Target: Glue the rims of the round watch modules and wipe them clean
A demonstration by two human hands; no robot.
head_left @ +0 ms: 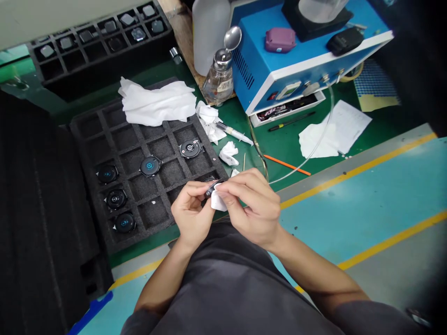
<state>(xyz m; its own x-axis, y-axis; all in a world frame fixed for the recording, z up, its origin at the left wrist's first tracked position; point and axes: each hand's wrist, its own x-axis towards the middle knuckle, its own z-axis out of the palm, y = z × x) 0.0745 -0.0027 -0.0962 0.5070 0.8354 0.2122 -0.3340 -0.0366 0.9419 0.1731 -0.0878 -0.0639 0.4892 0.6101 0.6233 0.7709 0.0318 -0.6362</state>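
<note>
My left hand [192,211] grips a small black watch case [208,190] by its edge, over the near right corner of the foam tray. A small folded white wipe [218,201] is pinched in my right hand [249,204] and pressed against the case. Fingers of both hands cover most of the case, so its face cannot be made out. Just behind it another watch case [209,178] sits partly hidden in a tray pocket. The black foam tray [164,184] holds several round watch cases, among them one [151,165] in the middle and one [191,148] at the right.
White wipes [159,102] lie across the tray's far side. Beyond stand a glass dispenser bottle [220,81] and a blue machine [258,60] with a clear tube [314,151]. A syringe [233,132], crumpled wipes [228,153] and an orange stick [287,164] lie right of the tray.
</note>
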